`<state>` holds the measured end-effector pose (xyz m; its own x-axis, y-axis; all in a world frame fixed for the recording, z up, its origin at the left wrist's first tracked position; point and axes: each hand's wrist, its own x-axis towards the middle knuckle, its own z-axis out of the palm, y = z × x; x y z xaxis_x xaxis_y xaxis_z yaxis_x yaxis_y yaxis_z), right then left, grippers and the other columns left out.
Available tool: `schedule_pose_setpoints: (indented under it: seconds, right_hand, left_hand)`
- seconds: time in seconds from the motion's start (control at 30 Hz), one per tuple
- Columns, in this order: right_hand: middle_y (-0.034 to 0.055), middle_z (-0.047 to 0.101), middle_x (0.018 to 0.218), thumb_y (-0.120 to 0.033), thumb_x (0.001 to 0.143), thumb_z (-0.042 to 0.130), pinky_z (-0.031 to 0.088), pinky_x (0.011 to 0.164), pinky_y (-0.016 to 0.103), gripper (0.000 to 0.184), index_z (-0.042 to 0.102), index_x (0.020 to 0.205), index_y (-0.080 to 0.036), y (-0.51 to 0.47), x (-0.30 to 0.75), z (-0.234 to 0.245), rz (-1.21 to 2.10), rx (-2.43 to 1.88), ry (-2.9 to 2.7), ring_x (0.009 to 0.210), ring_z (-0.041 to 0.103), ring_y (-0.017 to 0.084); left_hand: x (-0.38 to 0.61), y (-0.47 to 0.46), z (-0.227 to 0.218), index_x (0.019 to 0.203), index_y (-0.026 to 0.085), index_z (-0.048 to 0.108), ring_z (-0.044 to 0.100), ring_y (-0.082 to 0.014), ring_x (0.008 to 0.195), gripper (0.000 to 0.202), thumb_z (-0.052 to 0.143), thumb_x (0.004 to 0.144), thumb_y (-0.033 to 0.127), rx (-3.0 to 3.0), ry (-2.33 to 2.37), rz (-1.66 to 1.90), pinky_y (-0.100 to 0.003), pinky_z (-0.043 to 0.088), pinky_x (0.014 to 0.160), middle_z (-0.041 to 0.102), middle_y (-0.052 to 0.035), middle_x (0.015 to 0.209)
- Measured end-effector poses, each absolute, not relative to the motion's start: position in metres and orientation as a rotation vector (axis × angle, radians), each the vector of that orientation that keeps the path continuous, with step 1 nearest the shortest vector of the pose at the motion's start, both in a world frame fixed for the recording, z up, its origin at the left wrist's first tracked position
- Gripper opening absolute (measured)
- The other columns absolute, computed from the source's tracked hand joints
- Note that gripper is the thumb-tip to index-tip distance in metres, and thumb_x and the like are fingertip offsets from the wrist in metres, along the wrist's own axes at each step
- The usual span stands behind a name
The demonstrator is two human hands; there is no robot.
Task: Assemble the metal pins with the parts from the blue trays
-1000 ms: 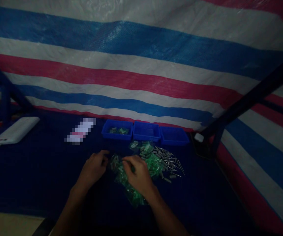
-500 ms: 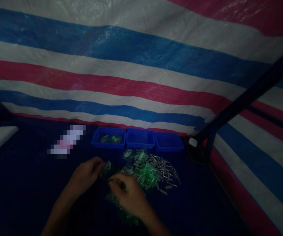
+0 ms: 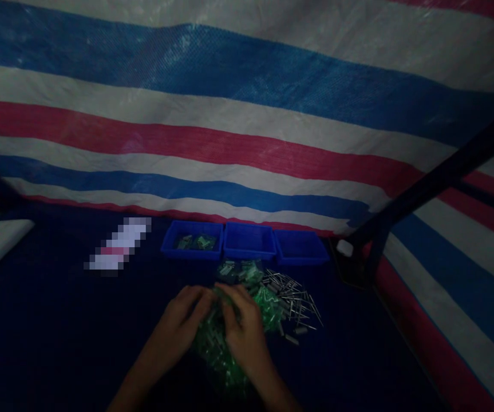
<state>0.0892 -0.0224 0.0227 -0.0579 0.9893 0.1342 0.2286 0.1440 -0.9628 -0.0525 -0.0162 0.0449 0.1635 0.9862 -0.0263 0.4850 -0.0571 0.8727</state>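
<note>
In the head view, the main change is that the two hands, which half a second ago were apart with a small clear packet at the left fingertips, have come together, their fingertips meeting or nearly so. The left hand has its fingers bent inward toward the right hand, whose thumb and fingers curve back to meet it; blur and darkness hide what lies between them, so I cannot tell whether either is pinched on a packet. For the work, this looks like a turn from handling packets with separate hands to two hands sharing one spot. Taking the fingertips as the clock's centre, the pile of clear packets with green and grey pieces lies at six o'clock, between and under the hands. Two more packets lie near one o'clock. At three o'clock a bright green heap sits beside scattered metal pins, with short grey cylinders at four. The left blue bin, at eleven, has small filled packets in it; the middle blue bin stands at one and the right blue bin at two.
</note>
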Motion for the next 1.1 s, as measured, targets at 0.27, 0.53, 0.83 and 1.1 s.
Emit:
schedule_pose_setpoints:
  seconds: [0.27, 0.53, 0.83, 1.1]
  right_hand:
    - [0.0038, 0.036, 0.131, 0.004, 0.067, 0.043, 0.038, 0.098, 0.041, 0.066, 0.055, 0.118, -0.036, -0.027, 0.088, 0.021, 0.743, -1.254, -1.838, 0.122, 0.035, 0.021]
    - [0.0027, 0.056, 0.076, -0.039, 0.079, 0.052, 0.047, 0.072, 0.028, 0.024, 0.065, 0.081, -0.019, -0.022, 0.091, 0.024, 1.253, -1.179, -1.376, 0.076, 0.055, 0.015]
    - [-0.0014, 0.057, 0.062, -0.025, 0.081, 0.048, 0.039, 0.051, 0.022, 0.03, 0.065, 0.106, -0.023, -0.021, 0.088, 0.018, 1.1, -1.235, -1.531, 0.051, 0.044, 0.01]
    - [0.0044, 0.054, 0.096, -0.015, 0.076, 0.05, 0.045, 0.077, 0.029, 0.044, 0.057, 0.117, -0.027, -0.026, 0.091, 0.031, 1.006, -1.009, -1.893, 0.089, 0.052, 0.015]
  left_hand:
    - [-0.064, -0.017, 0.032, 0.084, 0.017, 0.062, 0.058, -0.0171, 0.074, 0.032, 0.046, 0.081, 0.045, 1.379, 1.379, 0.853, -0.027, 0.046, 0.069, 0.064, -0.0022, 0.078]
    - [-0.071, -0.02, 0.024, 0.091, 0.026, 0.067, 0.055, -0.0181, 0.092, 0.02, 0.052, 0.08, 0.02, 2.071, 1.524, 1.258, -0.032, 0.045, 0.082, 0.063, -0.0035, 0.093]
    - [-0.068, -0.032, 0.031, 0.097, 0.022, 0.066, 0.055, -0.022, 0.102, 0.03, 0.046, 0.083, 0.041, 1.473, 1.366, 1.012, -0.038, 0.044, 0.089, 0.06, -0.0071, 0.105]
    - [-0.068, -0.033, 0.036, 0.086, 0.017, 0.064, 0.06, -0.0192, 0.084, 0.026, 0.059, 0.074, 0.04, 1.127, 1.379, 1.077, -0.028, 0.048, 0.076, 0.065, -0.0033, 0.084]
